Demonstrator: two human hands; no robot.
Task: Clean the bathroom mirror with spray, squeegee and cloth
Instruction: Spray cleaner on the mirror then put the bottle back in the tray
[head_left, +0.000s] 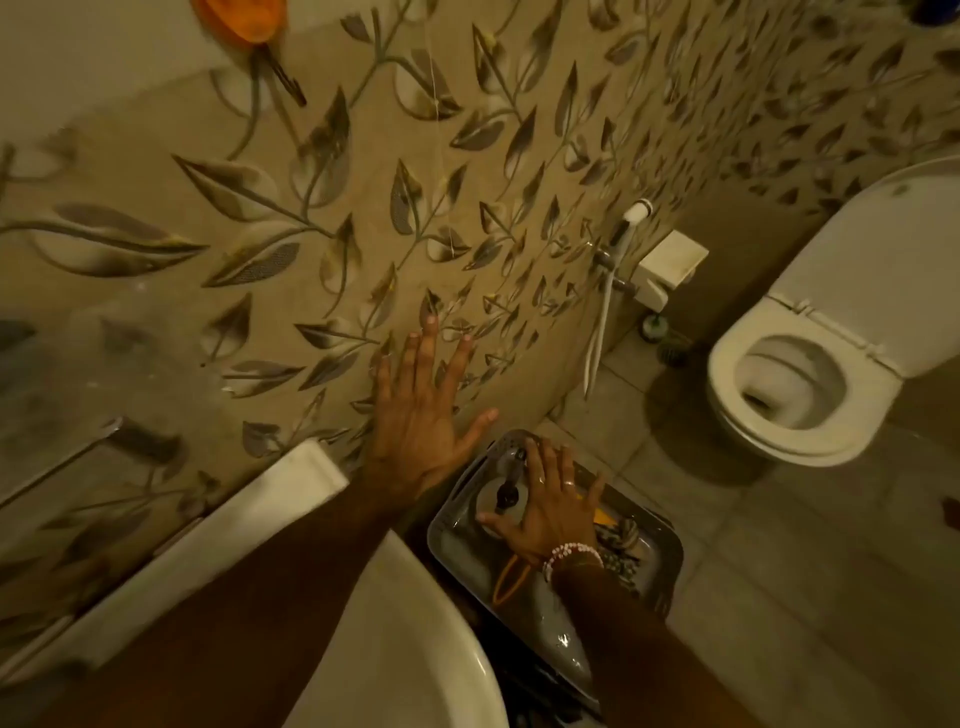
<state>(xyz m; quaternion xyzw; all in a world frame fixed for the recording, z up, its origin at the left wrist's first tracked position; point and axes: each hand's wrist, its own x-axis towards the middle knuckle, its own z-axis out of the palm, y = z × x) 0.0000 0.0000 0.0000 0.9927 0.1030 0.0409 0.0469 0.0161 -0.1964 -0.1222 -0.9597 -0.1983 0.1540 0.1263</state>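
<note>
Low centre, the right hand (545, 512) reaches with spread fingers into a grey tray (660, 551), over what looks like the spray bottle (501, 499); fetching supplies, apparently. Gripping comes next. Above, the left hand (421, 415) lies splayed against the leaf-patterned wall (467, 182).

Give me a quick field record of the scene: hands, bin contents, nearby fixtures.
left hand: open, fingers spread, flat against the leaf-patterned beige wall tile
right hand: reaching into the grey plastic basket on the floor, over a white spray bottle with dark nozzle; grip not closed
basket contents: spray bottle, orange-handled item, patterned cloth
fixtures: white ceramic sink below left; white toilet, lid up, on the right
</note>
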